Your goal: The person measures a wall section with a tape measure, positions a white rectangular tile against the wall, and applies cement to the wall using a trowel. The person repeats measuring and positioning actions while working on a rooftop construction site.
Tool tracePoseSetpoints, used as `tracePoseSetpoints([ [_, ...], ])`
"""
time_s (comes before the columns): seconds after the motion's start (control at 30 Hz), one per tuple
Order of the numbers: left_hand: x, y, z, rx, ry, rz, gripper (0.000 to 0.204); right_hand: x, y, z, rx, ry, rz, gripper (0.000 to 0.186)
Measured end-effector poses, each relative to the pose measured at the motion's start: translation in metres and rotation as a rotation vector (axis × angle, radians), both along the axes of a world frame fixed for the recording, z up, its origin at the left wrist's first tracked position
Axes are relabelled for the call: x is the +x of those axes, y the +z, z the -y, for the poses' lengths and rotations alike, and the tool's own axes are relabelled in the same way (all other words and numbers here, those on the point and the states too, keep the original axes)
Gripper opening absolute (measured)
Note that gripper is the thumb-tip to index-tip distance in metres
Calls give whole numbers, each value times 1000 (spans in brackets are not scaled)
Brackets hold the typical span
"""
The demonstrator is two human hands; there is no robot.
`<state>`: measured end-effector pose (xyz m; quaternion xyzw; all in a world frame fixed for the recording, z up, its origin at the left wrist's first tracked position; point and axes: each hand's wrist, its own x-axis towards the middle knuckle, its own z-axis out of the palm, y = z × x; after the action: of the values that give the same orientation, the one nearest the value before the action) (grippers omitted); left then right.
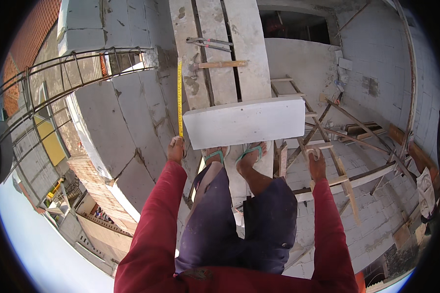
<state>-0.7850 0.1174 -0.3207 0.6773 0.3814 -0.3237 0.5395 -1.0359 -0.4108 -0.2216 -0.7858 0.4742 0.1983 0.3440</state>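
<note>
A block wall [127, 117] of large grey blocks curves away to the left of the left hand, with a rebar cage [73, 63] lying along its top beyond it. Ahead of both hands run the scaffold planks [220, 58] the person stands on in green flip-flops [232, 154]. A white lightweight concrete block [244, 121] lies across the planks just ahead of the hands and between them. The left hand [175, 149] is closed, pinching the near end of a yellow tape measure blade [180, 97] that stretches straight away from it along the plank edge, past the block's left end. The right hand [317, 163], just off the block's right corner, is curled around a small pale object [312, 153], too small to identify. Farther ahead a wooden-handled hammer [220, 64] and pincers [208, 44] rest on the planks.
</note>
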Motion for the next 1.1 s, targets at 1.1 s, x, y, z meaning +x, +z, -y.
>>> tracePoseSetpoints([
  [1.1, 125, -114, -5, 25, -586, 389, 21, 301, -183, 17, -609, 500, 626, 68],
])
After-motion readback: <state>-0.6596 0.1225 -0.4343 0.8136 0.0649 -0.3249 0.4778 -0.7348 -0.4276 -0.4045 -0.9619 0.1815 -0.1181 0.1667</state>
